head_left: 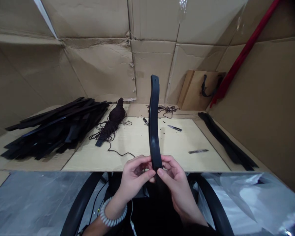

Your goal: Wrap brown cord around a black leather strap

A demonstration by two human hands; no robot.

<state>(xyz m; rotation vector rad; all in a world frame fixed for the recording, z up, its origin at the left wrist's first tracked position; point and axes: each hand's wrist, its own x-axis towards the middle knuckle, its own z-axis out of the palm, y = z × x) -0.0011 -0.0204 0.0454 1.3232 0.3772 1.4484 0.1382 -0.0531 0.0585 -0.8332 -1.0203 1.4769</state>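
Observation:
A long, curved black strip [154, 121] with a small hole near its top end stands upright between my hands, at the table's front edge. My left hand [139, 172] pinches its lower part from the left, thumb in front. From the other side my right hand [173, 175] grips it too, its thumb pressed on the strip. The strip's lower end is lost against dark clothing. A thin dark cord [121, 153] runs from a wound bundle of cord [113, 119] toward my left hand; whether my fingers hold it is hidden.
A pile of black strips [61, 126] lies at left. At right lie more black strips [226, 141]. A folding knife [175, 127], a thin blade [198, 151] and loose cord [169, 109] rest on the table. Behind stand a paper bag [196, 90] and cardboard walls [152, 59].

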